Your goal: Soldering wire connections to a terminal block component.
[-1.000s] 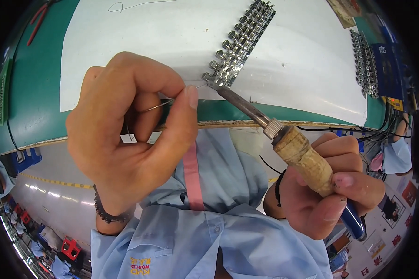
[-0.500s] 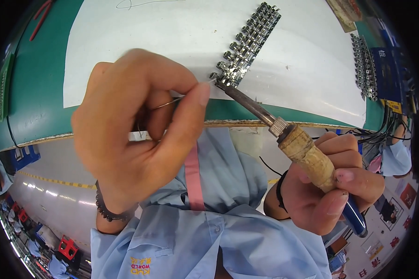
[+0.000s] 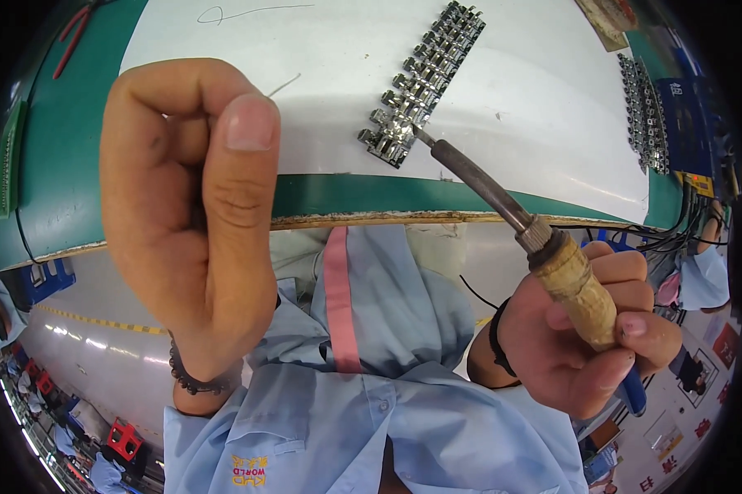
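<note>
My right hand grips a soldering iron by its tan, worn handle. The iron's tip slants up to the left and meets, or nearly meets, the right side of a strip of small metal connectors on a circuit board, close to its near end. My left hand is closed, thumb pressed to the forefinger, left of the strip and apart from it. A thin solder wire sticks out past that thumb; the rest of it is hidden in the hand.
The strip lies on a white sheet over a green mat with a worn front edge. More connector strips lie far right beside a blue box. Red-handled pliers and a green board are at left. Another loose wire lies at the back.
My left hand has drawn back leftward from the strip with the solder wire. The iron's tip has moved right and slightly up along the strip, which has shifted slightly left in view.
</note>
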{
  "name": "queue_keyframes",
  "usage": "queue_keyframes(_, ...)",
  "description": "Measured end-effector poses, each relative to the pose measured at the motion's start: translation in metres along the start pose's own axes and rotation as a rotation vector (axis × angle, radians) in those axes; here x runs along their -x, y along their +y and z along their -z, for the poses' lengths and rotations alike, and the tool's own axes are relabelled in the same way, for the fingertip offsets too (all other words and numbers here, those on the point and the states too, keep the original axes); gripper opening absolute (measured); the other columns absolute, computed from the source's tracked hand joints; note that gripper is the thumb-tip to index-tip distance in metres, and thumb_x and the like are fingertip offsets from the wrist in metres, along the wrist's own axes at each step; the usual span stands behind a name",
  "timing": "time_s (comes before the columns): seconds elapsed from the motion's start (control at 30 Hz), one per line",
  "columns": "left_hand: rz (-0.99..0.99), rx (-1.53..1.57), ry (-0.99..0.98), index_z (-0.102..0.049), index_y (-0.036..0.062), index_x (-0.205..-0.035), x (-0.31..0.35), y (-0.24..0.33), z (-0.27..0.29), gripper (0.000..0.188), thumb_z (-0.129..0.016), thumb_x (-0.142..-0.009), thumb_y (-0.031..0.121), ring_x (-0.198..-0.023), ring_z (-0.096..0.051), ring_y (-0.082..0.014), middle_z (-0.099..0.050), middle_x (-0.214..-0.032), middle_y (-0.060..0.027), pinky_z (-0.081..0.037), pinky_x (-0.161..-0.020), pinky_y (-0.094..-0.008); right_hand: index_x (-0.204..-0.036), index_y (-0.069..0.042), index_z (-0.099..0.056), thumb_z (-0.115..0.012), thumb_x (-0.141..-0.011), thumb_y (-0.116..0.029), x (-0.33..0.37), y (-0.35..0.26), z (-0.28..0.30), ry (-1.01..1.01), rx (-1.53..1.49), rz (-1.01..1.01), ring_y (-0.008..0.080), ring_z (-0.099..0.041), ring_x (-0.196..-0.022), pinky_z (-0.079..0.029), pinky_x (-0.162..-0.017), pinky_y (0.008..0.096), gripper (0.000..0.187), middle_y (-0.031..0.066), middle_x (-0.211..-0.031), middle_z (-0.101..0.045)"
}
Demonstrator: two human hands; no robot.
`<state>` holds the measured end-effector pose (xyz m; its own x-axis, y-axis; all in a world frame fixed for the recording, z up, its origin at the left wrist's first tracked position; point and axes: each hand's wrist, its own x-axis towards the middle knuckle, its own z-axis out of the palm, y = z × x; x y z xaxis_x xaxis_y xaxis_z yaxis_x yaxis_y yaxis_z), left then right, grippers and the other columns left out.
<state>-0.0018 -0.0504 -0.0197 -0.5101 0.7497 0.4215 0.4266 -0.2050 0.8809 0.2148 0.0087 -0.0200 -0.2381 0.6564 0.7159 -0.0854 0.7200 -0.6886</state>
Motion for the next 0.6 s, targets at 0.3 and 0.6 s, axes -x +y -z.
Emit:
queue_keyframes(0.3, 0.112, -0.342, -0.239, -0.061, 0.0017, -0.103, -0.015, 0.027, -0.009, 0.035, -0.081, -0.074, 0.003, -0.056, -0.022, -0.0017, -0.028, -0.063, 0.0093, -0.015, -0.051, -0.0221, -0.108, -0.004, -0.046, -0.044, -0.1, -0.03, -0.006, 0.014, 0.003, 0.096, 0.041, 0.12, 0.0166, -0.044, -0.061, -0.037, -0.059, 0.0298, 0.028, 0.0082, -0.065, -0.049)
queue_keyframes(0.6, 0.174, -0.459, -0.342, -0.064, 0.0026, -0.1, -0.018, 0.032, -0.004, 0.029, -0.077, -0.074, 0.0, -0.056, -0.021, -0.002, -0.025, -0.062, 0.008, -0.012, -0.052, -0.0231, -0.118, -0.002, -0.046, -0.053, -0.1, -0.03, -0.012, 0.014, 0.0, 0.173, 0.149, 0.07, 0.0174, -0.056, -0.063, -0.043, -0.059, 0.0309, 0.033, 0.0095, -0.075, -0.06)
